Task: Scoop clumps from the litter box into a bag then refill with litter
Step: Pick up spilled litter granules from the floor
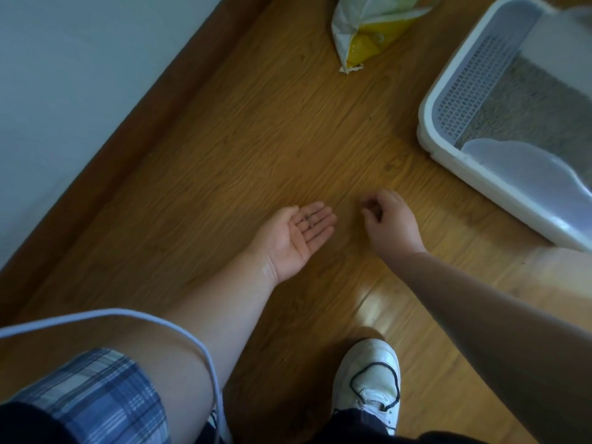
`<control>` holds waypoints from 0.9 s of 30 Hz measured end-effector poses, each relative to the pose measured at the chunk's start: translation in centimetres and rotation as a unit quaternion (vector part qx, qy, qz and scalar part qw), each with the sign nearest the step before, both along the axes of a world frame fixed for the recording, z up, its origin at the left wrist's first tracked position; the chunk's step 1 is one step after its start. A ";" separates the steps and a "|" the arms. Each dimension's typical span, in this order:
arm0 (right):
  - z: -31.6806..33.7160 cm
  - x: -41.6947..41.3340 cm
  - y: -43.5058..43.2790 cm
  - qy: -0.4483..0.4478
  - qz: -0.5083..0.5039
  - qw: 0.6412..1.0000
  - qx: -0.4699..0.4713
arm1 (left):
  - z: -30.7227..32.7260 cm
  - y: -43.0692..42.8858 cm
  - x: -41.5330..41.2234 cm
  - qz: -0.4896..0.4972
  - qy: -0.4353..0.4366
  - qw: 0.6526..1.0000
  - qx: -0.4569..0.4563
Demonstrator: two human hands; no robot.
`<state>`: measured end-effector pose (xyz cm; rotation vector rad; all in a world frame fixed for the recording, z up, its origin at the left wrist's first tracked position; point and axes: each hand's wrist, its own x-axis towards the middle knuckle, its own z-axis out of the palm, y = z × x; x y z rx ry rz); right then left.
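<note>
Carrying hand, left: the left hand (296, 233) lies palm up low over the wooden floor (224, 139), fingers straight and side by side, with a few small dark bits (307, 218) resting on the fingers.
Right hand: the right hand (389, 219) is just beside the left one, back up, fingers curled and tips drawn in toward the thumb close to the floor; blur hides whether anything is pinched between them.
Litter box: the white litter box (429, 123) stands on the floor toward its right edge in view, well apart from both hands; a grey perforated grid (474, 88) lines its near wall and grey-beige litter (525, 104) fills the tray.
Pale panel: a translucent pale piece (525, 174) covers the box's near end; what it is cannot be told.
Litter bag: a yellow and white bag (368, 33) lies slumped on the floor at the far edge of view, left of the box.
Floor edge: a brown skirting board (128, 123) runs along the floor's left edge under a pale wall (64, 59).
Person: a plaid sleeve (96, 395), a white cord (160, 318) and a white sneaker (368, 379) with a dark lace.
</note>
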<state>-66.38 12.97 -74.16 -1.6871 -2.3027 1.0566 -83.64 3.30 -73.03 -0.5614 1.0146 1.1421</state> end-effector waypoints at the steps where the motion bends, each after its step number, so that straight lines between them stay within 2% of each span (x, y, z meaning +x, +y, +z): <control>1: -0.5 0.3 0.2 -0.012 0.007 1.000 0.011 | 0.0 -0.1 -0.1 0.001 0.000 1.000 -0.003; 5: -1.6 0.4 0.4 -0.021 0.047 0.998 0.040 | -0.1 -0.2 -0.2 -0.003 0.023 0.999 -0.027; 10: -1.8 -0.1 0.4 -0.030 0.050 0.997 0.043 | -0.4 -0.3 0.1 -0.006 0.037 0.998 -0.053; 27: -1.9 -1.6 1.1 -0.081 0.141 0.983 0.081 | -0.2 0.3 0.8 -0.020 0.037 0.998 -0.054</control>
